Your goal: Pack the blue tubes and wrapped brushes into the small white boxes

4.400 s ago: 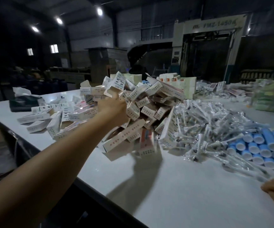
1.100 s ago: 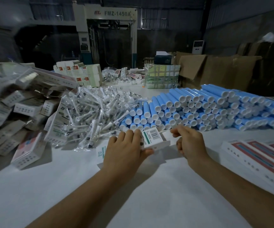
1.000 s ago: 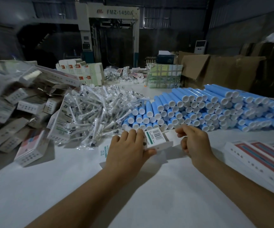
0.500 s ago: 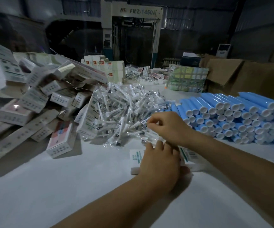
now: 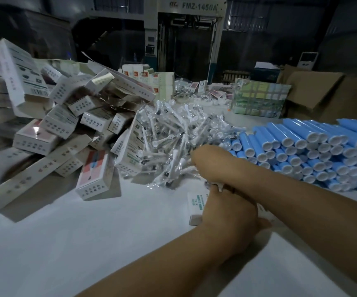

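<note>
From the head camera, your left hand (image 5: 230,213) rests on a small white box (image 5: 196,207) lying on the white surface (image 5: 87,243) in the near middle; its fingers curl over the far edge of the box and the thumb sticks out on the right, so it grips the box. Your right arm crosses over that hand from the right. Your right hand (image 5: 210,162) reaches into the near edge of the pile of wrapped brushes (image 5: 173,142); its fingers are turned away from you and buried among the wrappers, so you cannot tell whether it holds one.

The wrapped brushes lie in a loose heap in the middle of the surface, just beyond the box. To their right, the blue tubes (image 5: 314,146) are stacked on their sides with white caps facing you, touching the brush heap at its right edge. To the left, a jumbled heap of white boxes (image 5: 70,125) leans against the brushes. Far behind stand more cartons (image 5: 151,80), a wrapped bundle (image 5: 261,97), brown cardboard (image 5: 323,91) and a large machine (image 5: 194,28).
</note>
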Available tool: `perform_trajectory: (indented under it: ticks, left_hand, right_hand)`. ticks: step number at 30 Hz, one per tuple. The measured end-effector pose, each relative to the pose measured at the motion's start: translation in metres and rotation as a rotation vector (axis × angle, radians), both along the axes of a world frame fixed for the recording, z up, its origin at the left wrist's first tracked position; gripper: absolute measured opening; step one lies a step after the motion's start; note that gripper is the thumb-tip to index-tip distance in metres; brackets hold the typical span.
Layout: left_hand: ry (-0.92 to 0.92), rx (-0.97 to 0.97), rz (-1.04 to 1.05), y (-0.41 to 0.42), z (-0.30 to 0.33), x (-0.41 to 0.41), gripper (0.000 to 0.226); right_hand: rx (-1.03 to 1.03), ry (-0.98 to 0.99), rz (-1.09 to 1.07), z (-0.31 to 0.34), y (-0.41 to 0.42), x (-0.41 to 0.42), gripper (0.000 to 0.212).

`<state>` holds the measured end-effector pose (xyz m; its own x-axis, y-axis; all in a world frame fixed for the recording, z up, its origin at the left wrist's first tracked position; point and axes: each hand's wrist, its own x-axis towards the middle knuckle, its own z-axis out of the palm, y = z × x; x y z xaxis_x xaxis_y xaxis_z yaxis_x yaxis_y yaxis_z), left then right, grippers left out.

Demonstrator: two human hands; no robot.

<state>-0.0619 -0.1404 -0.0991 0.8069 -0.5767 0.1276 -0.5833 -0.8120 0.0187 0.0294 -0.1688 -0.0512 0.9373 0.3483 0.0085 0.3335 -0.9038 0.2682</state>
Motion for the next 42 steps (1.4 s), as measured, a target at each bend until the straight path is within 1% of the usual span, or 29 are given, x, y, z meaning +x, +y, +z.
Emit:
perform_trajectory:
  ticks: [2, 4, 5, 8, 10, 12, 14, 15, 17, 22, 24, 26, 27, 28, 31, 32, 34, 35, 37, 39, 40, 42]
  left_hand:
    - [-0.018, 0.001, 0.004, 0.001, 0.0, -0.001, 0.061]
    - [-0.083, 0.015, 0.014, 0.002, -0.003, -0.002, 0.067]
    - [-0.117, 0.017, 0.021, 0.002, -0.005, -0.002, 0.07]
    - [-0.194, 0.008, 0.034, 0.005, -0.009, -0.002, 0.071]
    - [-0.218, 0.004, 0.051, 0.007, -0.01, 0.001, 0.069]
    - [-0.226, -0.025, 0.078, 0.008, -0.01, 0.005, 0.066]
    - [-0.233, -0.041, 0.101, 0.01, -0.009, 0.008, 0.064]
    - [-0.239, -0.04, 0.11, 0.01, -0.008, 0.009, 0.066]
    - [-0.263, -0.042, 0.132, 0.011, -0.008, 0.01, 0.07]
    - [-0.318, -0.039, 0.162, 0.011, -0.007, 0.003, 0.083]
    - [-0.338, -0.026, 0.133, 0.008, -0.007, 0.0, 0.084]
    - [-0.341, -0.017, 0.11, 0.005, -0.008, -0.003, 0.083]
    - [-0.341, -0.017, 0.105, 0.003, -0.008, -0.003, 0.083]
    - [-0.342, -0.018, 0.104, 0.002, -0.009, -0.004, 0.083]
    - [-0.35, -0.016, 0.099, 0.002, -0.01, -0.003, 0.077]
    - [-0.354, -0.02, 0.098, 0.002, -0.011, -0.002, 0.076]
    - [-0.361, -0.034, 0.105, 0.003, -0.01, -0.001, 0.078]
    - [-0.362, -0.041, 0.114, 0.004, -0.009, -0.001, 0.081]
    - [-0.365, -0.064, 0.147, 0.005, -0.008, 0.001, 0.084]
    - [-0.372, -0.117, 0.202, 0.008, -0.007, 0.004, 0.08]
    - [-0.375, -0.148, 0.235, 0.01, -0.007, 0.006, 0.076]
    - [-0.381, -0.19, 0.293, 0.012, -0.006, 0.008, 0.072]
  right_hand:
    - [0.008, -0.028, 0.011, 0.005, -0.008, -0.006, 0.033]
    - [0.024, -0.069, 0.019, 0.011, -0.021, -0.014, 0.026]
    - [0.052, -0.091, 0.02, 0.016, -0.03, -0.019, 0.022]
    - [0.21, -0.17, -0.009, 0.028, -0.073, -0.041, 0.024]
    - [0.441, -0.312, -0.036, 0.027, -0.112, -0.06, 0.012]
    - [0.703, -0.484, -0.074, 0.016, -0.148, -0.085, 0.011]
    - [0.84, -0.59, -0.149, -0.001, -0.176, -0.106, 0.013]
    - [0.873, -0.591, -0.188, -0.01, -0.187, -0.112, 0.015]
    - [0.869, -0.55, -0.214, -0.022, -0.2, -0.115, 0.018]
    - [0.736, -0.489, -0.045, -0.027, -0.188, -0.113, 0.012]
    - [0.736, -0.472, -0.009, -0.028, -0.178, -0.113, 0.013]
    - [0.795, -0.476, -0.034, -0.031, -0.168, -0.112, 0.014]
    - [0.868, -0.469, -0.073, -0.032, -0.163, -0.112, 0.016]
    - [0.984, -0.436, -0.124, -0.033, -0.159, -0.114, 0.02]
    - [1.445, -0.17, -0.21, -0.034, -0.15, -0.12, 0.038]
    - [1.555, -0.108, -0.214, -0.033, -0.149, -0.122, 0.043]
    - [1.676, -0.097, -0.199, -0.03, -0.152, -0.123, 0.043]
    - [1.68, -0.143, -0.19, -0.029, -0.154, -0.123, 0.04]
    - [1.611, -0.303, -0.204, -0.028, -0.158, -0.124, 0.03]
    - [1.517, -0.451, -0.243, -0.031, -0.16, -0.126, 0.021]
    - [1.498, -0.481, -0.253, -0.033, -0.159, -0.127, 0.023]
    - [1.498, -0.44, -0.248, -0.036, -0.153, -0.127, 0.023]
